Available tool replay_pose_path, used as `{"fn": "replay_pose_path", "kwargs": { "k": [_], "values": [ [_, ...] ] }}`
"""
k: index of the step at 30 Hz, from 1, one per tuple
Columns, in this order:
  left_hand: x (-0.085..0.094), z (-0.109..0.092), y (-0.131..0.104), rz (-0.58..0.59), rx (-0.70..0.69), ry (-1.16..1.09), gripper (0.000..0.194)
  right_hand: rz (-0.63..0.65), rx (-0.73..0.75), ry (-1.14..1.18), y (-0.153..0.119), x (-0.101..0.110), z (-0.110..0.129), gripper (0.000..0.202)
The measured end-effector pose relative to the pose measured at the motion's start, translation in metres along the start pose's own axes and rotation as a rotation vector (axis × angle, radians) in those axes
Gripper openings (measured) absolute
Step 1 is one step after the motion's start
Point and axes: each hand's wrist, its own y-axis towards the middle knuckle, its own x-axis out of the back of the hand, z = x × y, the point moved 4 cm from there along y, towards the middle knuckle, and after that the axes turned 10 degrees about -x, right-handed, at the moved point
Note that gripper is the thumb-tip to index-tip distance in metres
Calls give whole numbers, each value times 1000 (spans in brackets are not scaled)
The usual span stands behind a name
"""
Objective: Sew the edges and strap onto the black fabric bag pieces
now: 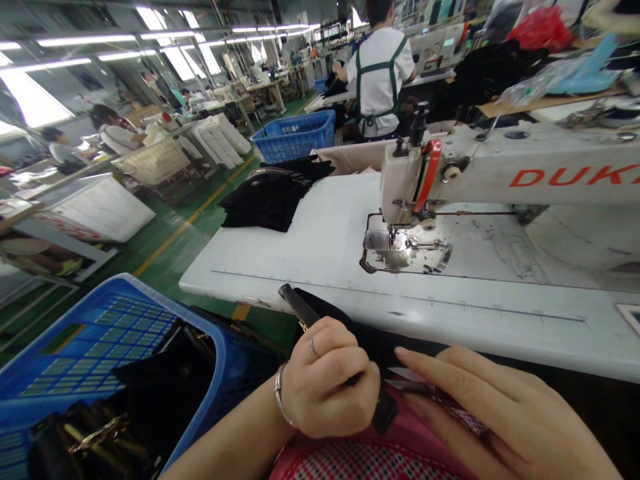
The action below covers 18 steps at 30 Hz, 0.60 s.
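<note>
My left hand [333,380] is closed in a fist around a black strap [299,307]. One end of the strap sticks up past the table's front edge, with a bit of gold-coloured metal beside it. Black fabric [325,303] hangs behind this fist. My right hand [480,407] grips a pair of thread snips [403,380]; two pointed metal blades show between the fingers, aimed at the left hand and slightly apart. The snips' handle is mostly hidden by the palm. Both hands are over my lap, on this side of the sewing table [320,247].
A sewing machine [475,167] stands on the table at right. Stacked black pieces [275,193] lie at its far left corner. To my left, a blue basket [135,287] holds black items with gold-coloured metal parts. Another blue basket [295,137] and a seated person [383,73] are ahead.
</note>
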Motion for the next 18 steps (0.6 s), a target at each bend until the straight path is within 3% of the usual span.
{"fn": "replay_pose_path", "kwargs": {
  "k": [10,18],
  "values": [
    [1,1,-1,28,1,-27,8,23,31,-60,-1,-1,0,34],
    [0,3,-3,6,2,-30,10,-43,10,-117,1,0,6,32]
  ]
}}
